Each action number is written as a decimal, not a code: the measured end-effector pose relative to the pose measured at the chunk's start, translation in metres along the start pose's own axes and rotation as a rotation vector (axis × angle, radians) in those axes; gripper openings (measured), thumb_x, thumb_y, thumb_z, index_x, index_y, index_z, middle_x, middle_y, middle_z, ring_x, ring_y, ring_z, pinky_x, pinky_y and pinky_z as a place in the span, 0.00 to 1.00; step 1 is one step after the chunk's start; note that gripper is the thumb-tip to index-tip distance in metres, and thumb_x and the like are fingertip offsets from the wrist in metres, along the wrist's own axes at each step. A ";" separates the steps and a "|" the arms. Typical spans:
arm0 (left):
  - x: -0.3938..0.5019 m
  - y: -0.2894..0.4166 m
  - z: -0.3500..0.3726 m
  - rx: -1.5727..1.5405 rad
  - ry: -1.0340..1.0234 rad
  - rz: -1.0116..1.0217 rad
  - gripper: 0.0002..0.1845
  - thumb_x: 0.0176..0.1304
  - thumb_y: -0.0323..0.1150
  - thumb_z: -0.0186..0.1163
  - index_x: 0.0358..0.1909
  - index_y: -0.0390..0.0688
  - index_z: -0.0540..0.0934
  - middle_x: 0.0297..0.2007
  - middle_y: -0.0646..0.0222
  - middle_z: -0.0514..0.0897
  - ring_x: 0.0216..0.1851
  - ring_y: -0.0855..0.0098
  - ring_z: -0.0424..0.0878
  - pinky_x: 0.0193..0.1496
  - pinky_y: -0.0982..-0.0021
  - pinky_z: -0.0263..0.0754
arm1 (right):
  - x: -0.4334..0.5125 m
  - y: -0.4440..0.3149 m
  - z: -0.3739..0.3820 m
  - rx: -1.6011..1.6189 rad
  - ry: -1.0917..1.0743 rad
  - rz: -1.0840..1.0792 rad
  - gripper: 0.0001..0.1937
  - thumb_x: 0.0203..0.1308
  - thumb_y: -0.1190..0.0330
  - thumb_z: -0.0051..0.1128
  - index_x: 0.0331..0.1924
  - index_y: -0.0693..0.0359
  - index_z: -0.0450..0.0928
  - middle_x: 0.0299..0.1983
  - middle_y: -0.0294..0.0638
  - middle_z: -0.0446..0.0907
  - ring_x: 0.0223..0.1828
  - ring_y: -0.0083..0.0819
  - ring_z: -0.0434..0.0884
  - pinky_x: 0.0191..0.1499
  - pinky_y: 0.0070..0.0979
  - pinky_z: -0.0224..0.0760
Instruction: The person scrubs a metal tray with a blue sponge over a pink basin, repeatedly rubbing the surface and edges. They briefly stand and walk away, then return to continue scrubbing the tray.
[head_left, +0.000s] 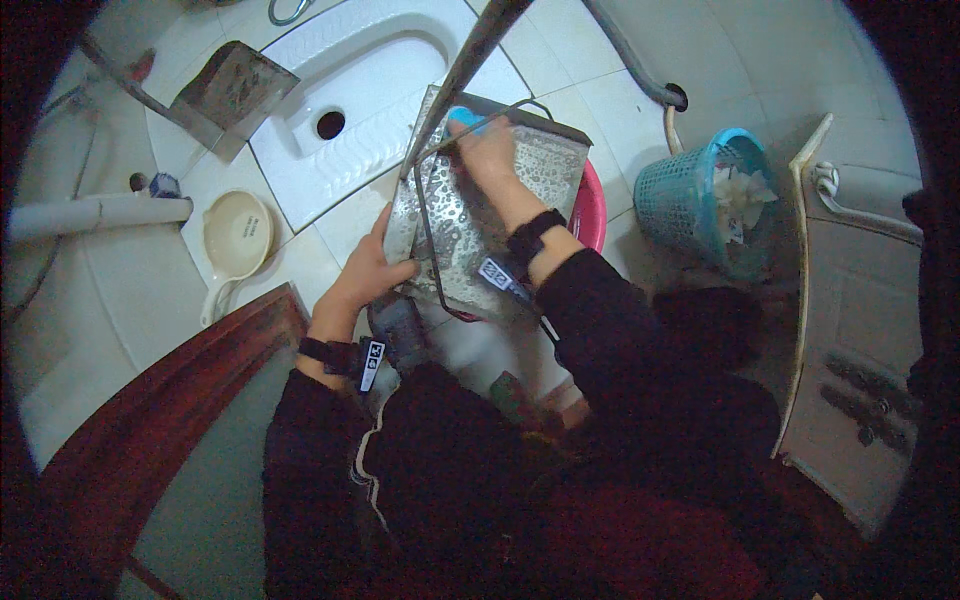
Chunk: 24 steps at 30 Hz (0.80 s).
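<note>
A wet metal dustpan (450, 217) with a wire bracket and a long pole handle lies tilted over a pink plastic basin (592, 206), most of which it hides. My left hand (379, 262) grips the dustpan's left edge, thumb on top of the metal and fingers beneath. Near the pan's far side, my right hand (487, 146) holds a blue cloth or sponge (466, 117) against the inner surface, beside the wire bracket. Water drops cover much of the metal. Both wrists wear dark straps.
A white squat toilet (360, 142) is set in the tiled floor ahead. Left of it are a second, dirty dustpan (232, 97) and a cream plastic ladle (238, 232). A blue-green wastebasket (675, 195) holding crumpled paper stands right. A reddish wooden frame (187, 375) lies at lower left.
</note>
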<state>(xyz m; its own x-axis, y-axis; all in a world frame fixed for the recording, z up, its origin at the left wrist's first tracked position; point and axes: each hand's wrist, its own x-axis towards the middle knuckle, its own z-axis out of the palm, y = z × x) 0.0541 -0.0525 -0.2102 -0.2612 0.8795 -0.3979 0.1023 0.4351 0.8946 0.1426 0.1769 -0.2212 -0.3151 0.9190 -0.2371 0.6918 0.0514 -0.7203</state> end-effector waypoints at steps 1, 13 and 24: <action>0.000 0.001 0.000 0.009 -0.002 -0.015 0.53 0.45 0.31 0.69 0.75 0.40 0.53 0.55 0.50 0.81 0.57 0.57 0.79 0.63 0.65 0.69 | 0.003 -0.006 0.004 -0.095 -0.011 -0.105 0.29 0.56 0.55 0.67 0.47 0.75 0.71 0.39 0.65 0.81 0.38 0.58 0.84 0.42 0.43 0.78; 0.000 0.001 0.001 0.134 0.027 -0.020 0.53 0.47 0.34 0.72 0.75 0.38 0.54 0.55 0.51 0.80 0.57 0.59 0.79 0.63 0.65 0.69 | -0.022 0.009 -0.066 -0.401 -0.155 -0.279 0.27 0.54 0.54 0.66 0.51 0.63 0.71 0.37 0.56 0.84 0.40 0.55 0.85 0.41 0.46 0.77; 0.001 0.009 -0.002 0.021 -0.026 0.021 0.54 0.49 0.38 0.75 0.75 0.39 0.55 0.58 0.54 0.79 0.60 0.63 0.77 0.64 0.65 0.68 | -0.012 0.010 -0.008 -0.133 -0.107 -0.333 0.21 0.51 0.60 0.71 0.42 0.64 0.75 0.35 0.53 0.84 0.39 0.50 0.84 0.42 0.41 0.78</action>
<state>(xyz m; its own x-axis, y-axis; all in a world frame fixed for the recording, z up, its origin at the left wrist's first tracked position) 0.0527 -0.0482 -0.2025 -0.2336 0.8932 -0.3842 0.1275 0.4199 0.8986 0.1581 0.1694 -0.2204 -0.5981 0.7978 -0.0761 0.6163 0.3972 -0.6800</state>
